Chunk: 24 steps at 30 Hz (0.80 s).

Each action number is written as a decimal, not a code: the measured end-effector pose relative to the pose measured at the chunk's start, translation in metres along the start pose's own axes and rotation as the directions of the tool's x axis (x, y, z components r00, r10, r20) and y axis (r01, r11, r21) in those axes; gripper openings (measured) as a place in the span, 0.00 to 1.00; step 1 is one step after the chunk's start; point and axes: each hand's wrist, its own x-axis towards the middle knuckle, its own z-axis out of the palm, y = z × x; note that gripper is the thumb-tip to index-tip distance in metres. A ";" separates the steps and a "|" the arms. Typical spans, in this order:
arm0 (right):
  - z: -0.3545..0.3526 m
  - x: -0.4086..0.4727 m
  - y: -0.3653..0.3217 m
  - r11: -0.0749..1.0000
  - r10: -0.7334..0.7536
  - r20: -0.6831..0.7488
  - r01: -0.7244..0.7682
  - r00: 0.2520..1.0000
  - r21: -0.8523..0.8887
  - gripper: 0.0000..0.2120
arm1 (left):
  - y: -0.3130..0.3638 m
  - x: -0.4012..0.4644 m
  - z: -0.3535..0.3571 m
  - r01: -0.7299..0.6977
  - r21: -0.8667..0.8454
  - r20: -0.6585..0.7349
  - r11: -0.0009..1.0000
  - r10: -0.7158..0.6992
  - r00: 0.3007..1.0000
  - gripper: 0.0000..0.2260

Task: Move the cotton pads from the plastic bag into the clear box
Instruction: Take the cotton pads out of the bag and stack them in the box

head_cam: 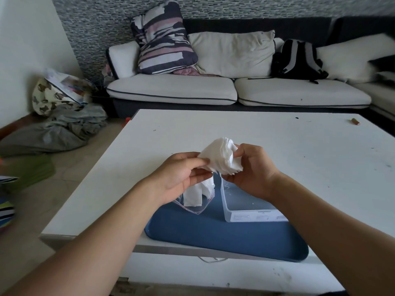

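The right hand (pixel 250 169) and forearm cover the far and right walls of the clear plastic box (pixel 241 210). The left hand (pixel 181 178) conceals the top of the transparent plastic bag (pixel 192 205), below its fingers. The number of white cotton pads (pixel 220 159) pinched between both hands' fingertips cannot be counted.

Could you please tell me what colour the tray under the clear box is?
The tray is dark blue, seen best in the head view.
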 end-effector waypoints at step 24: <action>-0.004 -0.009 -0.004 0.998 0.044 0.150 -0.051 0.988 0.041 0.19 | -0.004 -0.001 0.015 -0.138 -0.002 -0.084 0.990 0.137 0.987 0.17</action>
